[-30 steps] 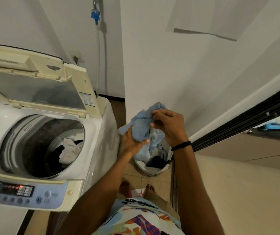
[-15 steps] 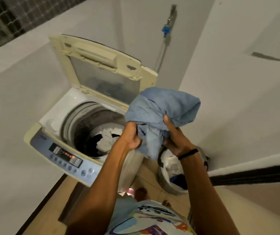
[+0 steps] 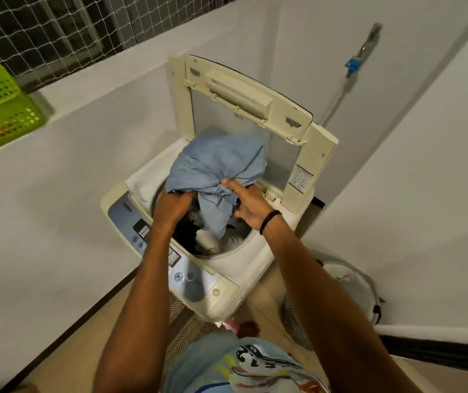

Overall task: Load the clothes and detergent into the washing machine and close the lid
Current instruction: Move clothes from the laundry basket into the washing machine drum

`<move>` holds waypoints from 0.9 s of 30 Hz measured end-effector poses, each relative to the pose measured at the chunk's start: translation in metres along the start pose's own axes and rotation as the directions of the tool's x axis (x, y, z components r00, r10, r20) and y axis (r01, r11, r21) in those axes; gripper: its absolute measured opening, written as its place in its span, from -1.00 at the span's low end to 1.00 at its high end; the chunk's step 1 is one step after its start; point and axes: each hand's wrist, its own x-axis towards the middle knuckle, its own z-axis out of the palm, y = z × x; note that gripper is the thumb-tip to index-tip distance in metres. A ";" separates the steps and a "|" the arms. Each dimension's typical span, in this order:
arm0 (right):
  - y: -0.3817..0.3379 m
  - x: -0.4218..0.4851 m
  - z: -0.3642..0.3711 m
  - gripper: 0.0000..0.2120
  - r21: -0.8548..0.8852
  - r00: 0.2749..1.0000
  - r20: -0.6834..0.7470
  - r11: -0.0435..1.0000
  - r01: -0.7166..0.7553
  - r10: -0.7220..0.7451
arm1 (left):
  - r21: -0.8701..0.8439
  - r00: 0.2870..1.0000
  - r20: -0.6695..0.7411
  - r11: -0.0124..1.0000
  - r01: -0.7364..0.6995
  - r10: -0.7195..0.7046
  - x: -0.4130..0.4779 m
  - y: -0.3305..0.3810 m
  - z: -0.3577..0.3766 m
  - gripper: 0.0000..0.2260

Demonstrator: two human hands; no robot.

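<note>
While the left hand (image 3: 171, 206) and right hand (image 3: 251, 207), close together, each clutch the crumpled pale-blue garment (image 3: 221, 163) over the round drum (image 3: 237, 243) of the washing machine (image 3: 235, 282), dark and white clothes (image 3: 205, 238) lie inside it, its cream plastic lid (image 3: 244, 92) stands raised behind, and a mesh hamper (image 3: 368, 290) sits beside it.

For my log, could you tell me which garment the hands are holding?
The light blue garment, gripped by the left hand and right hand above the drum; the white piece and dark piece lie inside it.
</note>
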 end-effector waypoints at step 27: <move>0.202 -0.117 -0.283 -0.91 -0.061 0.602 -0.755 0.887 -0.458 0.259 | 0.354 0.740 0.657 0.925 -0.135 -0.144 -0.109 0.000 0.306 -0.76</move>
